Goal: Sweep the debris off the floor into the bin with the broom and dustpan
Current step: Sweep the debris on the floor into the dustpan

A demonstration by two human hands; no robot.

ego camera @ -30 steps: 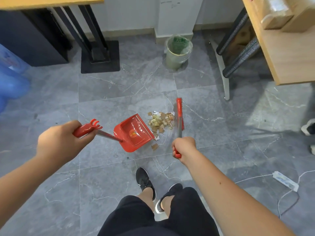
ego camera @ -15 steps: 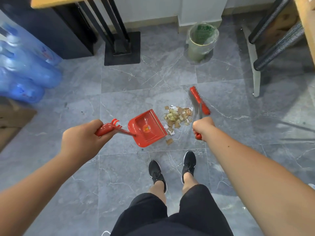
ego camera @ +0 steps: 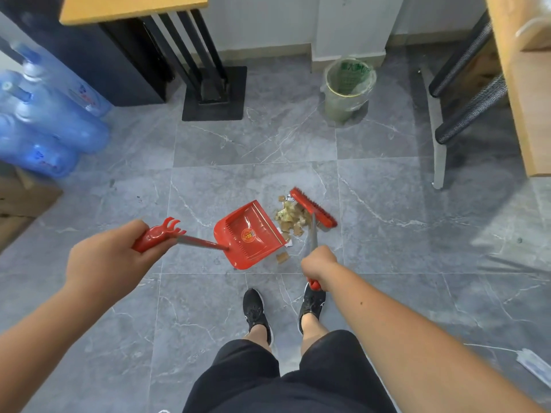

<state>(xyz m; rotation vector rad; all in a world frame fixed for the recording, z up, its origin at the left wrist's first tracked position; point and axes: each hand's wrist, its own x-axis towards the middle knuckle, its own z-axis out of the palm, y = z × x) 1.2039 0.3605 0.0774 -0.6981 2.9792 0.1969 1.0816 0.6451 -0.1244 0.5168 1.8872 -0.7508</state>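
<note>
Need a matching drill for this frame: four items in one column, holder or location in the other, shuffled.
1. red plastic dustpan
2. red-headed broom
3. round bin with clear liner
4. blue water jugs

A. at the foot of the white pillar
B. gripped by the right hand
C. piled at the left edge
D. gripped by the left hand

Pairs: 1-D, 2-B, 3-A, 4-C

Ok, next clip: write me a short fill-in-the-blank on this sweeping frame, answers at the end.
The left hand grips the dustpan by its ____.
The debris lies ____ the dustpan and the broom.
The right hand holds the broom, which is ____ like the dustpan.
Answers: handle; between; red.
</note>
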